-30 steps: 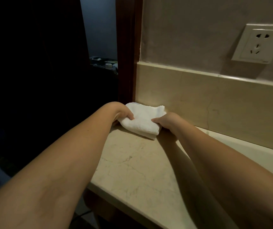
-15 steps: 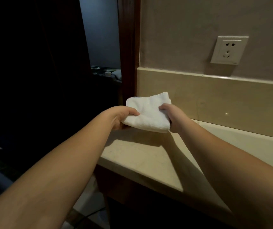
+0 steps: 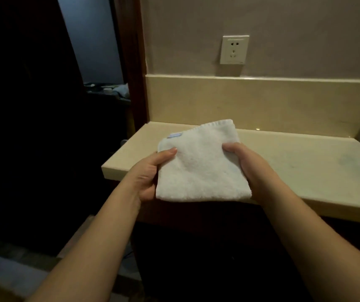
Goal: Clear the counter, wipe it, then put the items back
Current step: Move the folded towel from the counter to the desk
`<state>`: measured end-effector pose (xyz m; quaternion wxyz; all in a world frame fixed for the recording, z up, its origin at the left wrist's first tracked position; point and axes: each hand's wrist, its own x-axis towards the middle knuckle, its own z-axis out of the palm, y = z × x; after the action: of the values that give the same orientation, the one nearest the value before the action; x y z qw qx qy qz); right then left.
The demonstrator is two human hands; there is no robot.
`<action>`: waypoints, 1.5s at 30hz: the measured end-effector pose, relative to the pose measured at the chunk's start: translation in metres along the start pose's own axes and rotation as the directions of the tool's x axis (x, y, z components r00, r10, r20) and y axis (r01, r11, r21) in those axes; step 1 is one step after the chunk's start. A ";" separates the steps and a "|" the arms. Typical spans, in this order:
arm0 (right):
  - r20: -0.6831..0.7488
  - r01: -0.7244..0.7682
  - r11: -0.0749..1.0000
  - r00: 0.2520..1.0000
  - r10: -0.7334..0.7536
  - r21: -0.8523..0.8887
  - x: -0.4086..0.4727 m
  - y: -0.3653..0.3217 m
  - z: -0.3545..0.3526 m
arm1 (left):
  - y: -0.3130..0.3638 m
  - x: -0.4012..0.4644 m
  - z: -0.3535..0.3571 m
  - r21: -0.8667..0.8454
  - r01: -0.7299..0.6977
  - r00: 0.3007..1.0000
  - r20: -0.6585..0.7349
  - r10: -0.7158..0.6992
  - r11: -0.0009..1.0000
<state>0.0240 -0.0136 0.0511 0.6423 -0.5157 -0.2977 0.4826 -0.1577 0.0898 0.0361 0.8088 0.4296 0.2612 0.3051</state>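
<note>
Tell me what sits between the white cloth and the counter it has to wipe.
Nothing visible does. The folded white cloth is held above the counter by the left hand and right hand, and the visible counter surface beneath and beside it carries no items.

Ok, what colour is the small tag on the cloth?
Pale blue tag, at the far left corner of the white cloth, in the head view.

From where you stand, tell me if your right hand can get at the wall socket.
Probably not yet: the right hand grips the white cloth together with the left hand, and the socket sits high beyond the counter. Nothing blocks the path, though.
</note>
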 end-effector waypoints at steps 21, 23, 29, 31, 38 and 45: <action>-0.704 0.044 0.985 0.694 -0.150 -0.167 -0.260 0.067 -0.250 | -0.237 -0.032 0.229 0.391 0.077 0.952 0.243 -0.184 0.917; -0.755 0.043 0.987 0.639 -0.145 -0.153 -0.289 0.066 -0.283 | -0.266 -0.036 0.268 0.421 0.095 0.935 0.274 -0.226 0.902; -0.880 0.022 0.994 0.463 -0.107 -0.109 -0.386 0.060 -0.381 | -0.350 -0.059 0.388 0.526 0.116 0.852 0.383 -0.356 0.843; -0.908 0.019 0.996 0.410 -0.090 -0.090 -0.416 0.060 -0.410 | -0.376 -0.067 0.424 0.549 0.111 0.820 0.420 -0.389 0.828; -0.972 0.048 0.999 0.234 -0.021 -0.010 -0.519 0.067 -0.497 | -0.469 -0.097 0.537 0.652 0.094 0.666 0.521 -0.534 0.753; -0.999 0.105 0.994 0.024 0.028 0.030 -0.612 0.083 -0.536 | -0.539 -0.142 0.621 0.718 0.012 0.475 0.608 -0.636 0.696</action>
<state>0.2518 -0.7822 -0.1129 0.7041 -0.6663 0.2449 -0.0187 0.3165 -0.5841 -0.0942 0.6829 0.6989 0.0161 -0.2121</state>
